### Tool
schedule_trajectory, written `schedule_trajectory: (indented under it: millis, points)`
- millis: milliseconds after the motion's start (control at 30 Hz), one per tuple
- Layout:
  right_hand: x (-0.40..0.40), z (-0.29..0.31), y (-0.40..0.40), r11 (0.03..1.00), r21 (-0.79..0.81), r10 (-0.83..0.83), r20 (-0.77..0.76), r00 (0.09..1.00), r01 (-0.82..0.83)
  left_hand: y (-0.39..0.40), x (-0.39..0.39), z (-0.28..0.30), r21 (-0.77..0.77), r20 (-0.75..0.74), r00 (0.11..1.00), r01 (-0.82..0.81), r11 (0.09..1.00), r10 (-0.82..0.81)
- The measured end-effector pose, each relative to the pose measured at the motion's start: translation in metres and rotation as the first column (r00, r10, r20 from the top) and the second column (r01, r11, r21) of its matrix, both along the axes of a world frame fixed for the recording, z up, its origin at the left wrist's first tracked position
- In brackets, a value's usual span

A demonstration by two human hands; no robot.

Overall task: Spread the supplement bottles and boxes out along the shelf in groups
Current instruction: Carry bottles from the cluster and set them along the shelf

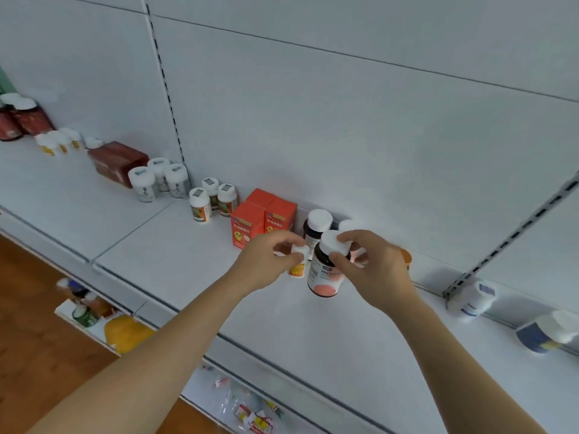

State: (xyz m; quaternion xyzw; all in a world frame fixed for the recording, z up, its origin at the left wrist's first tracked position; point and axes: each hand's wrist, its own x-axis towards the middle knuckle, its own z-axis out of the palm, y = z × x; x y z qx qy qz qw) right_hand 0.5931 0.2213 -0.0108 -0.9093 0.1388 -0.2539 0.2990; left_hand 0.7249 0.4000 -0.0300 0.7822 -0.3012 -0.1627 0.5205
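My right hand (372, 267) grips the white cap of a dark bottle with a pink label (326, 275), lifted just above the white shelf (188, 264). Beside it my left hand (266, 261) pinches a small white bottle with an orange label (299, 261). Behind them stand another dark bottle with a white cap (316, 228) and two orange boxes (263, 217). Groups of white-capped bottles (213, 200) (158, 181), a dark red box (116, 162) and small bottles (58, 140) run along the back to the left. An orange item (406, 257) is partly hidden by my right hand.
Two dark red bottles (22, 119) stand at the far left. White and blue bottles (474, 299) (545, 333) lie at the shelf's right. A slotted upright (507, 239) crosses there. Lower shelves hold bottles (83, 308), a yellow pack (125, 333) and sachets (253, 415). Wooden floor lies left.
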Motion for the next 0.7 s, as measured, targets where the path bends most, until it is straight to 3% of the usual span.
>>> schedule_trajectory:
  millis: [300, 700]
  points:
    - [0.039, -0.020, 0.044, 0.978, 0.011, -0.208, -0.097, 0.973, 0.210, 0.027, 0.055, -0.011, 0.043, 0.143, 0.977, 0.156, 0.987, -0.160]
    - [0.055, -0.035, 0.050, 0.980, -0.128, -0.167, -0.084, 0.982, 0.156, 0.031, 0.072, -0.015, 0.055, 0.179, 0.961, 0.205, 0.977, -0.212]
